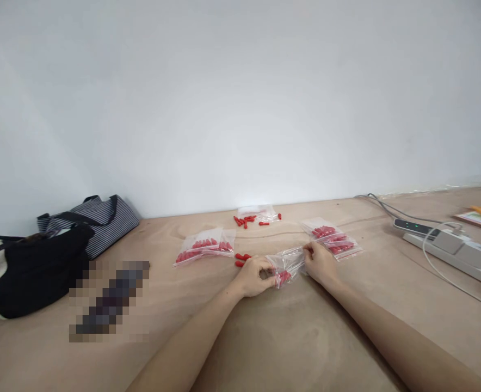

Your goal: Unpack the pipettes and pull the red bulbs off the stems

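Between my two hands is a clear zip-lock bag (293,258) with a few small red pieces (282,279) in its lower left part. My left hand (257,276) grips the bag's left end, thumb and fingers curled round it. At the other end, my right hand (319,262) pinches the plastic with its fingers closed. Several loose red pieces (242,257) lie on the table just beyond my left hand. A filled bag of red pieces (205,246) rests to the left, and another filled bag (333,238) lies just beyond my right hand.
By the wall, more loose red pieces (244,220) lie beside a clear bag (259,212). A power strip (456,253) with cables stands at the right. On the left are a striped bag (110,226), a black bag (32,277) and a pixelated dark object (113,299).
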Motion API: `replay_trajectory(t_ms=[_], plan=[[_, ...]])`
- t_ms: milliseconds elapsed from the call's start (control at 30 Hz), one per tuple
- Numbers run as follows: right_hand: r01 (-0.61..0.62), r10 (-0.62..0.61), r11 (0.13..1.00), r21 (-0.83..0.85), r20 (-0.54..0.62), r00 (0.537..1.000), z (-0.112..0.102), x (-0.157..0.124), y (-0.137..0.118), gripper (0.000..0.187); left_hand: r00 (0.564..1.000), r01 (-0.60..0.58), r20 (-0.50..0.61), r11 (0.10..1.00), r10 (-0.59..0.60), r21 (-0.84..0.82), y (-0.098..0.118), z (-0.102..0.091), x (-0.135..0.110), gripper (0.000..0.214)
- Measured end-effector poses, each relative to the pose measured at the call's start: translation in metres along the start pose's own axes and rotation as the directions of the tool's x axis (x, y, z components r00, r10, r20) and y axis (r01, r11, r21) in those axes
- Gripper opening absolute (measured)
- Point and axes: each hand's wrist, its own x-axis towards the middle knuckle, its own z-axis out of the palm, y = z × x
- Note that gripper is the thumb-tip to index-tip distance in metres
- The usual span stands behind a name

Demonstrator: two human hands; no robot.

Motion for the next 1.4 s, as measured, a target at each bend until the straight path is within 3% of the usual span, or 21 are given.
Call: replay_trajectory(t_ms=[300, 533, 767, 933, 1167, 1400], plan=[[-0.01, 0.01, 1.0, 0.021, -0.009, 1.0, -0.003, -0.002, -0.004, 0.013, 0.997, -0.057, -0.056, 0.995, 0.062, 0.08, -0.005, 0.006, -0.005, 0.018], [0.03, -0.031, 0.998, 0.055, 0.012, 0.999, -0.003, -0.001, -0.003, 0.013, 0.998, 0.014, -0.065, 0.989, -0.004, 0.147, -0.004, 0.005, -0.003, 0.012], [0.04, -0.04, 0.998, 0.047, 0.007, 0.999, -0.009, 0.012, 0.016, 0.016, 0.995, 0.031, -0.095, 0.987, -0.016, 0.158, -0.017, -0.01, -0.013, 0.023], [0.038, -0.038, 0.999, 0.034, 0.001, 0.999, -0.015, 0.017, 0.027, 0.017, 0.985, 0.04, -0.171, 0.972, 0.001, 0.233, -0.023, -0.017, -0.022, 0.018], [0.036, -0.035, 0.999, 0.02, -0.044, 0.998, -0.034, 0.022, 0.041, 0.02, 0.971, 0.079, -0.238, 0.949, -0.004, 0.306, -0.021, -0.021, -0.028, 0.013], [0.028, -0.029, 1.0, -0.013, -0.141, 0.99, -0.063, 0.03, 0.063, 0.021, 0.982, 0.14, -0.16, 0.952, -0.099, 0.272, -0.024, -0.018, -0.023, 0.025]])
